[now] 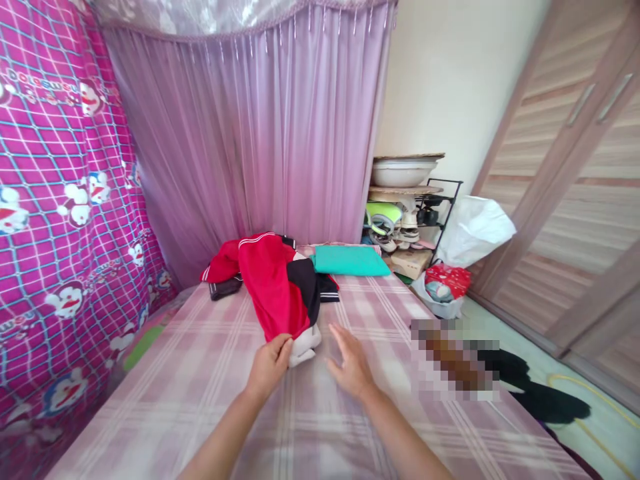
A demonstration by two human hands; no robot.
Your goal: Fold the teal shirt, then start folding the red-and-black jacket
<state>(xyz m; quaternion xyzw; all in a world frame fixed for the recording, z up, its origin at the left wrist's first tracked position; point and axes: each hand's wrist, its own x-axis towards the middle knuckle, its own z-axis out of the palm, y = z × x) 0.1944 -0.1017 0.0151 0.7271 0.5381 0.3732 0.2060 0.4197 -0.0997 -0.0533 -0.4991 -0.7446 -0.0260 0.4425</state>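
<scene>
A red, black and white garment [274,287] stretches over the bed toward me, its near end white and bunched. My left hand [271,365] pinches the red edge of that near end between thumb and fingers. Just right of the white part, my right hand [350,360] hovers apart from the cloth, fingers spread and holding nothing. More red and black clothing with white stripes [223,263] lies crumpled behind and left of it. A folded teal cloth [351,261] rests flat near the bed's far edge, touching or close to the garment; I cannot tell which.
The bed has a plaid pink-and-white sheet [210,413]. A lilac curtain [260,147] hangs behind it, and a pink patterned cloth [65,220] hangs at left. Right of the bed stand a shoe rack [443,220], bags [447,283] and a wardrobe [565,200]. A blurred patch covers the right edge.
</scene>
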